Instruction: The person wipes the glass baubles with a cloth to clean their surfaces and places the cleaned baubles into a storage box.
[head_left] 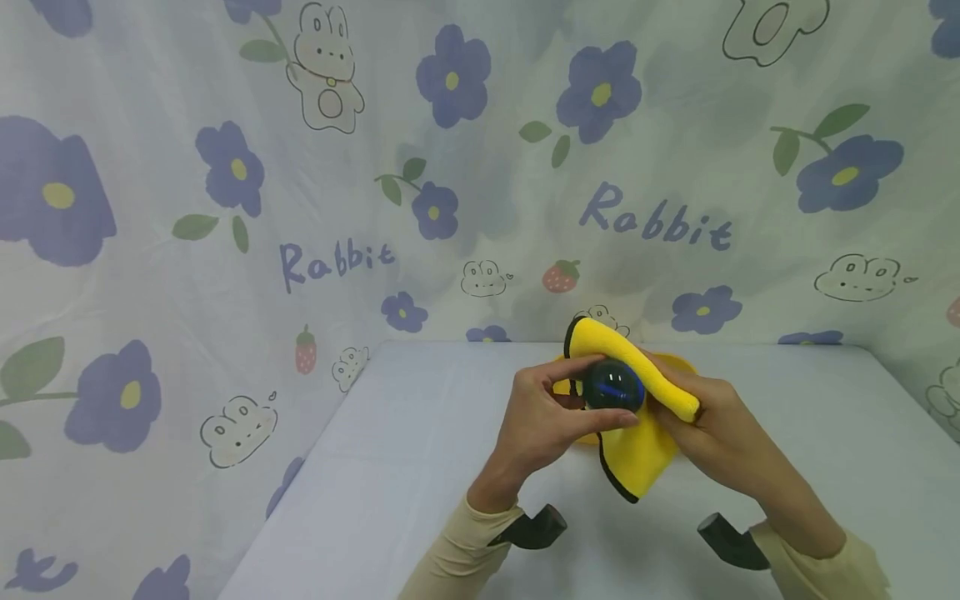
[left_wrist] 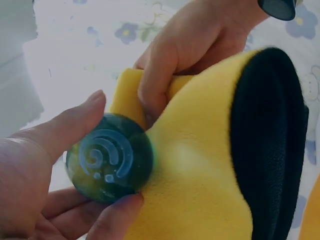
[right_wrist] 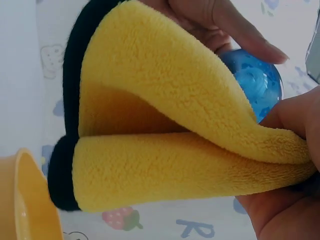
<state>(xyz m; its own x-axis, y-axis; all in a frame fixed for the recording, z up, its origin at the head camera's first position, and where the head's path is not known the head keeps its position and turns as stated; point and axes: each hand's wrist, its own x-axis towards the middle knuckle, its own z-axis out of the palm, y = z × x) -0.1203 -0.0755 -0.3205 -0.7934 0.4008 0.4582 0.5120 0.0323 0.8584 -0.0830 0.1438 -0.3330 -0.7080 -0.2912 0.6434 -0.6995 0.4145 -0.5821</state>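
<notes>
In the head view my left hand [head_left: 538, 410] pinches a glossy, see-through round ornament [head_left: 613, 386] between thumb and fingers. The left wrist view shows a pale swirl with two small dots on the ornament's face [left_wrist: 106, 159]; it looks dark green there and blue in the right wrist view. A folded yellow cloth [head_left: 637, 471] with black edging is gripped by my right hand [head_left: 716, 421]. The plush cloth sits against the ornament's right side, one flap standing above it and another hanging below. Part of my right hand's fingers is hidden behind the cloth.
Behind the hands, mostly covered by them, a yellow container [head_left: 681, 364] stands on the white table [head_left: 420, 417]. Its rim [right_wrist: 22, 185] shows at the right wrist view's lower left. A curtain [head_left: 495, 167] with flowers and rabbits hangs behind the table and along its left.
</notes>
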